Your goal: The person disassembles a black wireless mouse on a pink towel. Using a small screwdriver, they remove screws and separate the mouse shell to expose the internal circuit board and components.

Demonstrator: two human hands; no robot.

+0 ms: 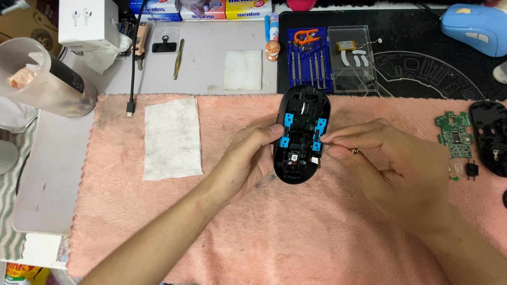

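While beside green board (pixel 454 134): open mouse shell (pixel 301 134), both hands.

black mouse shell (pixel 301 132) (blue tabs inside), pink towel (pixel 296 227), green circuit board (pixel 454 134), white wipe (pixel 172 138)

You've got two hands in frame, left hand (pixel 245 161) and right hand (pixel 393 169), on one opened black mouse shell (pixel 301 134) with four blue tabs (pixel 288 120) showing inside. Right side: one green circuit board (pixel 454 134), one black mouse cover (pixel 490 137), one blue mouse (pixel 475 29) far right. Far side: one blue screwdriver set (pixel 309 58), one clear plastic lid (pixel 353 58), two white wipes, the large wipe (pixel 172 137) and the small wipe (pixel 243 69), one frosted cup (pixel 45 79), one white box (pixel 87 24).
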